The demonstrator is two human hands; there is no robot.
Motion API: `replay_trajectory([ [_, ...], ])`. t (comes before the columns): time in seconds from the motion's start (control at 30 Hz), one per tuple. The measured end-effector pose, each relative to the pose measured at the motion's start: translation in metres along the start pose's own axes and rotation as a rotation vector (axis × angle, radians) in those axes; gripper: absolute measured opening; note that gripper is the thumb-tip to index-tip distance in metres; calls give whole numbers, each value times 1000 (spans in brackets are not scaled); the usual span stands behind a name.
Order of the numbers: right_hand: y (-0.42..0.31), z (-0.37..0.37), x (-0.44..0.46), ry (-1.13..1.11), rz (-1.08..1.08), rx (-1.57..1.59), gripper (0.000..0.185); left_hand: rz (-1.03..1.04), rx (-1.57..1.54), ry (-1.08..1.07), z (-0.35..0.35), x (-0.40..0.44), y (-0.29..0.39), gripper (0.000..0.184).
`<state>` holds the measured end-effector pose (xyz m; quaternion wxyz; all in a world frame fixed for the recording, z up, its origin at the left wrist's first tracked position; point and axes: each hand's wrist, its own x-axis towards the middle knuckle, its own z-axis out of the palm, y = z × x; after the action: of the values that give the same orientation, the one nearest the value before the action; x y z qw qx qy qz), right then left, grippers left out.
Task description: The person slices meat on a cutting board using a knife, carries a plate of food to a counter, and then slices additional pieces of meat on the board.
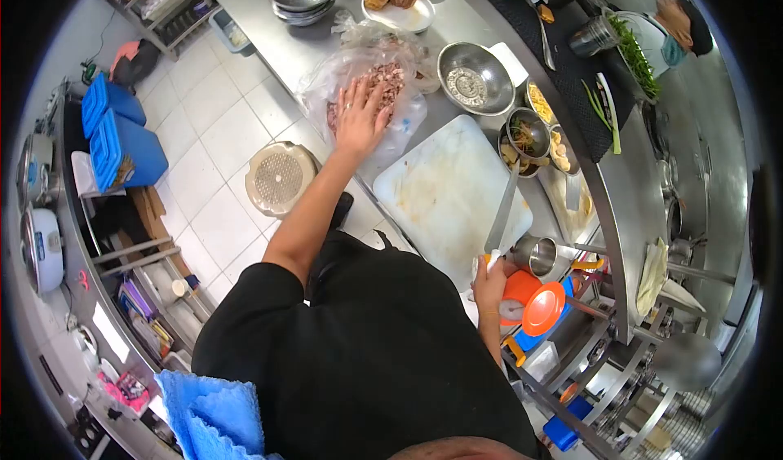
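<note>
My left hand point(359, 121) lies with its fingers spread on chopped reddish meat point(385, 85), which sits on a clear plastic bag point(404, 130) on the steel counter. In my right hand point(490, 285) is the white handle of a large knife point(503, 215). The knife's long blade points away from me, over the right side of a white cutting board point(440, 191). Brownish stains mark the board's surface. Beyond the board stands a steel bowl point(497, 68).
Small bowls of cut ingredients point(540, 101) line the counter's right side. A steel cup point(541, 256) stands by the board's near corner, above an orange container point(544, 308). Another person's hand point(674, 21) shows at upper right. A beige stool point(281, 179) stands on the floor at left.
</note>
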<state>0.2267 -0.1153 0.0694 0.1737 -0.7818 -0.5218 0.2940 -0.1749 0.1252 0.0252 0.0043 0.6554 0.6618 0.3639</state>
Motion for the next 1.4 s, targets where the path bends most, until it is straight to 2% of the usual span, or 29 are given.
replay_trajectory([
  [0.07,33,11,4,26,-59,-121,40,-8,-45,29,-13,-4,-5,57],
  [0.23,36,24,5,-25,-48,-321,53,-10,-37,105,-54,4,-19,59],
  [0.3,47,24,5,-43,-47,-333,67,-31,-35,131,-68,17,-25,65],
  [0.33,46,22,4,-74,-39,-343,68,-48,-17,150,-68,20,-29,67],
  [0.37,68,33,9,-12,-111,-303,69,-70,13,114,-70,25,-29,70],
  [0.4,52,25,7,-55,-93,-260,70,-71,45,74,-72,31,-29,72],
  [0.43,38,20,6,-98,24,-309,68,-70,24,83,-74,35,-22,72],
  [0.47,63,29,17,-90,-10,-361,63,-45,13,95,-74,40,-17,72],
  [0.6,52,24,28,-46,-18,-236,56,48,-103,72,-68,45,24,70],
  [0.77,34,29,28,55,-49,-242,45,102,-254,-56,-47,17,61,66],
  [0.87,3,21,16,159,-105,-142,40,37,-422,-238,-45,-3,73,64],
  [0.97,-2,28,12,175,-83,-116,37,127,-314,-212,-27,-19,60,61],
  [1.0,-1,33,10,193,-104,-96,41,161,-310,-183,-21,-24,55,61],
  [1.03,12,44,16,66,-13,-134,51,188,-318,-171,-15,-27,47,61],
  [1.07,29,58,16,57,-86,-113,51,144,-396,-140,-6,-31,39,61],
  [1.1,22,55,13,7,8,-146,45,150,-335,-97,-19,-33,48,61],
  [1.13,28,60,13,29,-25,-139,45,-2,-545,-189,-36,-27,62,60],
  [1.17,19,51,11,-10,-6,-146,45,201,-371,-73,-41,-21,58,59],
  [1.23,19,51,10,6,-36,-155,44,164,-378,4,-52,-17,61,57],
  [1.33,7,42,10,-42,19,-164,43,32,-237,36,-66,-2,61,50],
  [1.4,5,44,9,-27,12,-187,42,-33,-271,34,-67,18,49,48],
])
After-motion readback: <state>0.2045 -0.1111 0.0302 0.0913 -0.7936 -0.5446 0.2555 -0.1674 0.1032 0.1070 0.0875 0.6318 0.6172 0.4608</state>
